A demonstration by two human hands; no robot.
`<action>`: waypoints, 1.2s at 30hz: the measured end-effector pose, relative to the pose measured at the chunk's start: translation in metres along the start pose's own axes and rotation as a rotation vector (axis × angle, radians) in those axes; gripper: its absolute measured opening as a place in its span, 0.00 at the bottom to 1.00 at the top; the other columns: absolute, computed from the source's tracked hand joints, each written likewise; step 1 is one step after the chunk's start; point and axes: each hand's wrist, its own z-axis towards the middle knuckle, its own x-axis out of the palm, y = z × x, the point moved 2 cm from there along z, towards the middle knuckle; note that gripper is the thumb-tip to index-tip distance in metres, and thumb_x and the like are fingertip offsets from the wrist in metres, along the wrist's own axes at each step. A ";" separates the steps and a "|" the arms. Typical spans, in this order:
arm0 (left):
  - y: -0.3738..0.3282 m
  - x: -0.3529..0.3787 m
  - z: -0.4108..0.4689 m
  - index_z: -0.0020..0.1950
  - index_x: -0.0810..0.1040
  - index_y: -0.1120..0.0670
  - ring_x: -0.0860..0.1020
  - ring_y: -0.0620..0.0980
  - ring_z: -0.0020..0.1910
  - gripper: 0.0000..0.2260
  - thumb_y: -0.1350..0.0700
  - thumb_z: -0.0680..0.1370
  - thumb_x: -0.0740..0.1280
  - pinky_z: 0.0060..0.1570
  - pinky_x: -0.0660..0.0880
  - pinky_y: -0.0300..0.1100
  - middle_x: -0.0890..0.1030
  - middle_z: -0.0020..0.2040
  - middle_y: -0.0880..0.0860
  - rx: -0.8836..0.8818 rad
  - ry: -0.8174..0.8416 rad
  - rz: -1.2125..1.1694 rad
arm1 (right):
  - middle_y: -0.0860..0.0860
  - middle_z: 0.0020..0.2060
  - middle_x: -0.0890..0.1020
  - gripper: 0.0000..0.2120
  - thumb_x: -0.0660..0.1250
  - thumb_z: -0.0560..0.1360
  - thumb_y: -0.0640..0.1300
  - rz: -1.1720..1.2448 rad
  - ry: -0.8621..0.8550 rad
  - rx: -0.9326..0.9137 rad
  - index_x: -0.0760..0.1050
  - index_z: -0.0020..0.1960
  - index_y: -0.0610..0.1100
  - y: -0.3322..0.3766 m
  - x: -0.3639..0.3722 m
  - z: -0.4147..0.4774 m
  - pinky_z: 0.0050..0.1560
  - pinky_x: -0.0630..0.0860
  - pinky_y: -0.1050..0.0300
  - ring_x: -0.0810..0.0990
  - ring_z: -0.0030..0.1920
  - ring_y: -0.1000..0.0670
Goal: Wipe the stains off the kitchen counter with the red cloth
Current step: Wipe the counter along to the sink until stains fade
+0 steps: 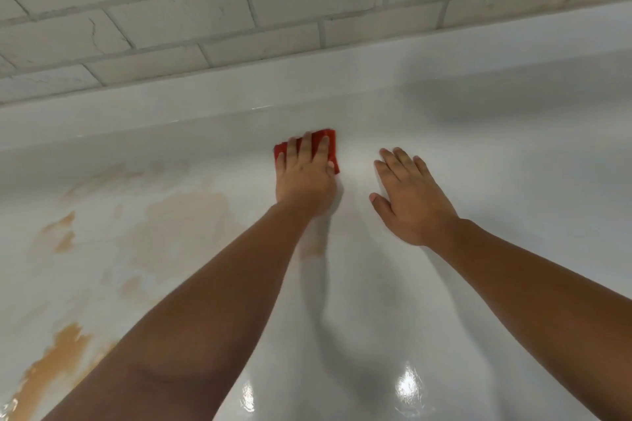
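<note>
- L hand (304, 178) is pressing flat on the red cloth (329, 140) at frame centre, fingers straight & spread, not curling round it.
- Red cloth is lying on the white desk (478, 284) near its back edge, mostly under the L hand.
- R hand (412, 202) is resting palm-down on the desk just right of the cloth, fingers straight, holding nothing.
- Tan stains (178, 215) are spreading over left & lower left of frame.
- Tiled wall (205, 10) is filling the top.
</note>
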 end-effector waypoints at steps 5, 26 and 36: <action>0.047 -0.003 -0.032 0.81 0.49 0.47 0.46 0.57 0.79 0.25 0.47 0.83 0.47 0.77 0.43 0.56 0.49 0.81 0.53 -0.103 -0.055 0.005 | 0.45 0.79 0.51 0.36 0.38 0.77 0.60 0.008 -0.002 -0.003 0.52 0.78 0.42 0.000 0.000 0.000 0.77 0.47 0.44 0.46 0.78 0.45; 0.005 0.005 -0.044 0.80 0.50 0.48 0.46 0.58 0.79 0.25 0.48 0.83 0.48 0.77 0.44 0.55 0.50 0.81 0.53 -0.061 -0.055 0.020 | 0.45 0.77 0.60 0.26 0.54 0.81 0.48 0.182 -0.105 0.029 0.59 0.76 0.39 -0.027 -0.022 -0.021 0.77 0.49 0.50 0.54 0.77 0.45; -0.077 0.016 -0.089 0.81 0.50 0.48 0.44 0.58 0.79 0.26 0.47 0.82 0.46 0.77 0.43 0.57 0.49 0.81 0.52 0.158 0.006 0.021 | 0.45 0.77 0.59 0.26 0.52 0.82 0.48 0.157 -0.065 0.036 0.57 0.77 0.40 -0.030 -0.024 -0.042 0.77 0.49 0.49 0.53 0.78 0.46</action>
